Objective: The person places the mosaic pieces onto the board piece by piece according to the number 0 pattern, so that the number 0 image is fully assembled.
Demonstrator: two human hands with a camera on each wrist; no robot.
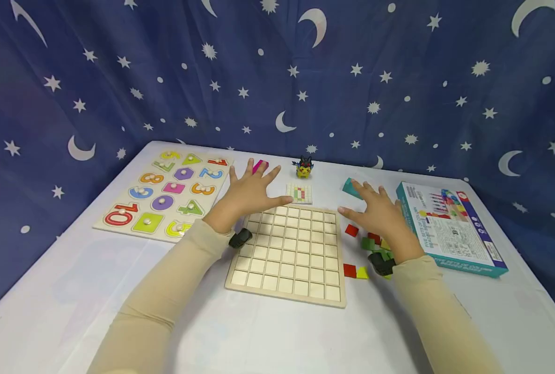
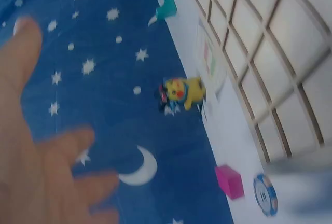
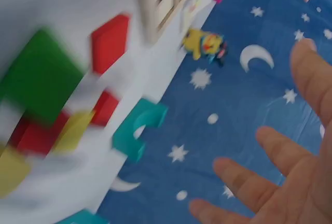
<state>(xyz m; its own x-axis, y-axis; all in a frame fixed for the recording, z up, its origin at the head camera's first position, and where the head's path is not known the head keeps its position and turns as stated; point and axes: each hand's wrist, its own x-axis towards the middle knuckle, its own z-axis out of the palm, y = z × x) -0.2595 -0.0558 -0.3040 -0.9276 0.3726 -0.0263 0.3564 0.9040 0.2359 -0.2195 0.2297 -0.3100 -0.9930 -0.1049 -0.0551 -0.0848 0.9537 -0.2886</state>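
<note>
My left hand (image 1: 248, 193) is held out with fingers spread over the far left corner of a wooden grid board (image 1: 282, 254), holding nothing. To the right of the board my right hand (image 1: 381, 214) also spreads its fingers, with nothing in its grasp. Below and around that hand lie several red, green and yellow squares, among them a red tile (image 1: 349, 270) and a green tile (image 3: 44, 76). Past the board's far edge lies a small pattern card (image 1: 299, 194) with coloured squares. A teal arch-shaped block (image 3: 136, 130) lies beyond the right fingertips in the right wrist view.
At the left lies a number and shape puzzle board (image 1: 165, 195). A small yellow figurine (image 1: 303, 167) stands near the back edge, with a magenta block (image 1: 261, 166) left of it. A teal-edged box (image 1: 452, 228) lies at the right. Behind hangs a starry blue curtain (image 1: 240, 67).
</note>
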